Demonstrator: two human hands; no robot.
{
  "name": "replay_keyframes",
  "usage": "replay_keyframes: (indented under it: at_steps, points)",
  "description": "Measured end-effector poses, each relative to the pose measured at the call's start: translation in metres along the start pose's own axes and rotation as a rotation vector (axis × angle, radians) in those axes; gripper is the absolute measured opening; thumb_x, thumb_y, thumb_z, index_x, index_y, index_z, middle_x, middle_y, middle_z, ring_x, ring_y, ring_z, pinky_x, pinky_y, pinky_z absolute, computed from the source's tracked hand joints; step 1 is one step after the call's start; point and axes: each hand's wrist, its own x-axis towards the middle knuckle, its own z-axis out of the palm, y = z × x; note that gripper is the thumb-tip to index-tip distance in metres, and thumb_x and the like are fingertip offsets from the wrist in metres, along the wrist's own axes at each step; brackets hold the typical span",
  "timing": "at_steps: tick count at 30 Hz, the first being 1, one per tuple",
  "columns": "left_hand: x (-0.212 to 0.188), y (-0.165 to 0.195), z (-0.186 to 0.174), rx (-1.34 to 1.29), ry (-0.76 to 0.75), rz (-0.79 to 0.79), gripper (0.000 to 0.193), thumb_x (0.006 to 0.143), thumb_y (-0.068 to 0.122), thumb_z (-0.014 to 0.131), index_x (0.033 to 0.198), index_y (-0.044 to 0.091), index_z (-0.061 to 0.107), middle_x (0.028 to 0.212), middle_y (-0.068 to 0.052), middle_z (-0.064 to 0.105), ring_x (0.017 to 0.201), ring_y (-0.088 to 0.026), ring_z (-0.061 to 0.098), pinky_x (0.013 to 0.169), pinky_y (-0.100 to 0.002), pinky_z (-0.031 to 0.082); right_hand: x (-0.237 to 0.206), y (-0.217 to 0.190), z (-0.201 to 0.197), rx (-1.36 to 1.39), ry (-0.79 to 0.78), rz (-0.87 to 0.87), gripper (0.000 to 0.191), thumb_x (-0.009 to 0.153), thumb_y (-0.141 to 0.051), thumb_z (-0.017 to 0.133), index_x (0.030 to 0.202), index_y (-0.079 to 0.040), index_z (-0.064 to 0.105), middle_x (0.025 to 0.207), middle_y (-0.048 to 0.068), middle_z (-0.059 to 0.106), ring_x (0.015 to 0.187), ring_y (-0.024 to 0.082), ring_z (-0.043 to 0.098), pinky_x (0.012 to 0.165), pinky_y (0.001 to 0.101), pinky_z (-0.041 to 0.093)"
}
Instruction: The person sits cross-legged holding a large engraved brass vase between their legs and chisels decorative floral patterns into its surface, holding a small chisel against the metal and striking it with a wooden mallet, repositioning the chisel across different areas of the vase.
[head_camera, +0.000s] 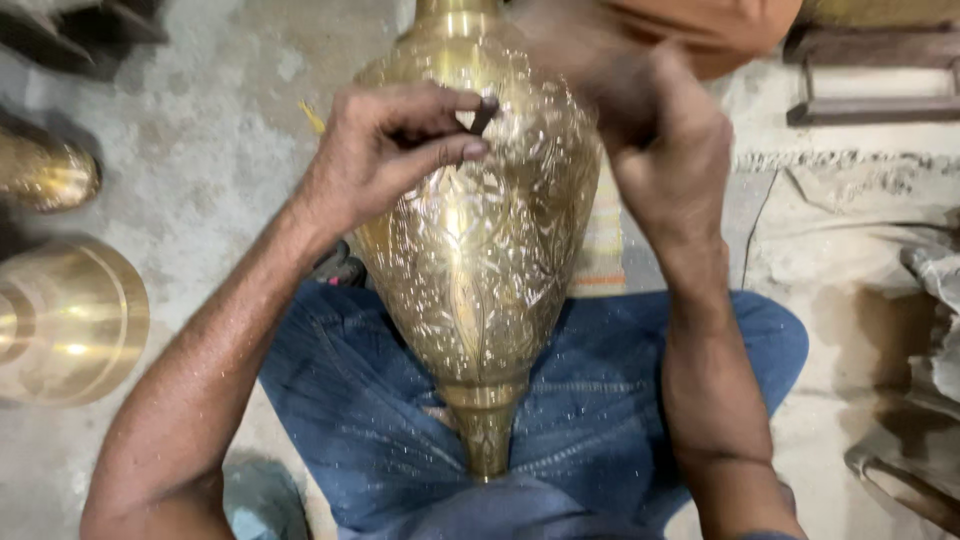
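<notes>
Engraved brass vase lying across lap, narrow end toward person; small dark tool against it.

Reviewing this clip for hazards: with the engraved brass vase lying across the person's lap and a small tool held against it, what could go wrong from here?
1. The left hand pinches a small dark tool against the curved, shiny brass vase; it might skid and mar the pattern.
2. The right hand, blurred, is close to that tool; a miss could catch fingers.
3. The vase rests only on the jeans, so it may roll.
</notes>
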Motion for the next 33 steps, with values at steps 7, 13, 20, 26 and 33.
replay_keyframes:
  at_steps: [7, 13, 20, 26, 33]
  points:
    - [0.001, 0.001, -0.001, 0.004, 0.013, 0.080, 0.031, 0.097, 0.016, 0.082, 0.125, 0.005, 0.073, 0.110, -0.010, 0.078, 0.095, -0.016, 0.078, 0.084, -0.029, 0.067, -0.001, -0.010, 0.000, -0.273, 0.154, -0.217, 0.028, 0.094, -0.002, 0.077, 0.113, -0.004, 0.057, 0.100, 0.013, 0.068, 0.091, 0.029, 0.069, 0.077, 0.0418, 0.056]
    - [0.003, 0.005, -0.004, 0.065, -0.024, -0.001, 0.024, 0.096, 0.016, 0.084, 0.117, 0.007, 0.077, 0.098, -0.006, 0.081, 0.087, -0.014, 0.078, 0.080, -0.031, 0.064, 0.003, -0.009, 0.005, -0.550, 0.029, -0.225, 0.018, 0.100, 0.000, 0.076, 0.102, -0.007, 0.059, 0.090, 0.005, 0.064, 0.078, 0.022, 0.062, 0.069, 0.0399, 0.051]
    - [0.002, 0.006, -0.004, 0.035, -0.056, -0.027, 0.024, 0.097, 0.018, 0.083, 0.118, 0.008, 0.076, 0.103, -0.007, 0.079, 0.089, -0.017, 0.077, 0.080, -0.033, 0.066, -0.002, -0.008, 0.000, -0.332, 0.031, -0.271, 0.026, 0.089, 0.006, 0.077, 0.102, -0.002, 0.056, 0.079, 0.008, 0.063, 0.071, 0.025, 0.062, 0.073, 0.0435, 0.051]
    - [0.001, 0.006, -0.004, -0.088, -0.026, 0.008, 0.034, 0.099, 0.013, 0.081, 0.132, 0.007, 0.071, 0.115, -0.009, 0.077, 0.103, -0.018, 0.077, 0.090, -0.033, 0.065, 0.002, -0.010, 0.001, -0.015, 0.015, -0.111, 0.026, 0.099, 0.006, 0.075, 0.105, -0.003, 0.051, 0.085, 0.010, 0.060, 0.077, 0.028, 0.062, 0.069, 0.0363, 0.050]
    - [0.003, 0.007, -0.003, -0.064, -0.056, -0.024, 0.027, 0.099, 0.013, 0.080, 0.125, 0.008, 0.074, 0.112, -0.009, 0.078, 0.100, -0.017, 0.079, 0.091, -0.030, 0.068, 0.001, -0.015, 0.005, -0.177, 0.054, -0.194, 0.026, 0.087, 0.006, 0.075, 0.103, -0.004, 0.056, 0.080, 0.007, 0.060, 0.070, 0.023, 0.060, 0.065, 0.0396, 0.047]
